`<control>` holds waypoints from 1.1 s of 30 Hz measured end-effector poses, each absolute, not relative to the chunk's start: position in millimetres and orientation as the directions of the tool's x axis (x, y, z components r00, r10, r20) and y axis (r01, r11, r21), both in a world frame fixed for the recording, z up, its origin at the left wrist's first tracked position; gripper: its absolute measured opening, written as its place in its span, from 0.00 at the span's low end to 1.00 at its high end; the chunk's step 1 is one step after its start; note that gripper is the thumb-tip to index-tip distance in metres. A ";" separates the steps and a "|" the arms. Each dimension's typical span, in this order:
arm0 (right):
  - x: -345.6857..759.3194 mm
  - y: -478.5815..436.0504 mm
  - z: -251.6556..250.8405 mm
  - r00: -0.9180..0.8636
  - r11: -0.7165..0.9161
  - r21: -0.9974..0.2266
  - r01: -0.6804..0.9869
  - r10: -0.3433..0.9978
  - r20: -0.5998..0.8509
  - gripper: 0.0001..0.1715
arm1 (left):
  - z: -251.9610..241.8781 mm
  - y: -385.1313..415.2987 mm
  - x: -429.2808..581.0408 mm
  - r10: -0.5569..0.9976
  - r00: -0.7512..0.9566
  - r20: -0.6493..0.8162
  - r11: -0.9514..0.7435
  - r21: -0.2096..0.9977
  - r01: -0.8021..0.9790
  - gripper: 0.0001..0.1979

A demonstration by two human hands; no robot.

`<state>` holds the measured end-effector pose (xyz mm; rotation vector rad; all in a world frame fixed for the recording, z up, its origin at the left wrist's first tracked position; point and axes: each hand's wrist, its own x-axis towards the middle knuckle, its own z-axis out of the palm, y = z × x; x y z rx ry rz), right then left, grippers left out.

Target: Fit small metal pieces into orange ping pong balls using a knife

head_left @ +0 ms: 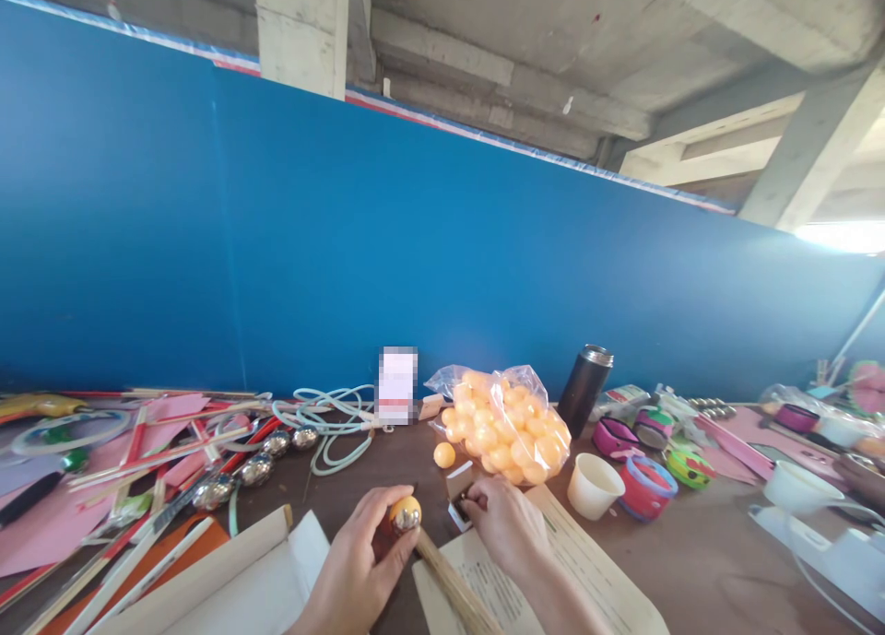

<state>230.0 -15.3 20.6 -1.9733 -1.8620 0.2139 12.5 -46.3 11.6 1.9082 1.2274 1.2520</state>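
My left hand (363,561) is closed around an orange ping-pong ball (398,503), thumb and fingers pinching its sides. A shiny silver piece shows on the front of the ball; its exact kind is unclear. Fingers bent together, my right hand (504,520) is at a small open box (459,476), and what they hold is hidden. A wooden stick (456,582) runs from beside the ball toward the bottom edge, over a tan printed sheet (587,561). Behind the hands lies a clear plastic bag of orange balls (508,428), with one loose ball (444,455) beside it.
At right stand a black bottle (584,391), a cream cup (595,488) and several colourful bands (648,488). Sticks and pink paper (55,534), silver balls (255,469) and a coiled pale hose (324,414) crowd the left. A blue partition (415,220) rises behind.
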 end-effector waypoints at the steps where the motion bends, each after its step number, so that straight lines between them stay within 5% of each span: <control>1: 228.5 -15.2 20.1 0.091 -0.017 -0.396 0.918 0.982 0.167 0.04 | 11.2 -46.4 12.5 0.898 0.152 0.412 -0.438 0.809 0.391 0.16; 33: 214.8 -18.8 15.1 -0.001 0.079 -0.262 0.962 0.959 0.283 0.10 | 16.1 -48.7 17.0 0.912 0.112 0.395 -0.409 0.854 0.321 0.14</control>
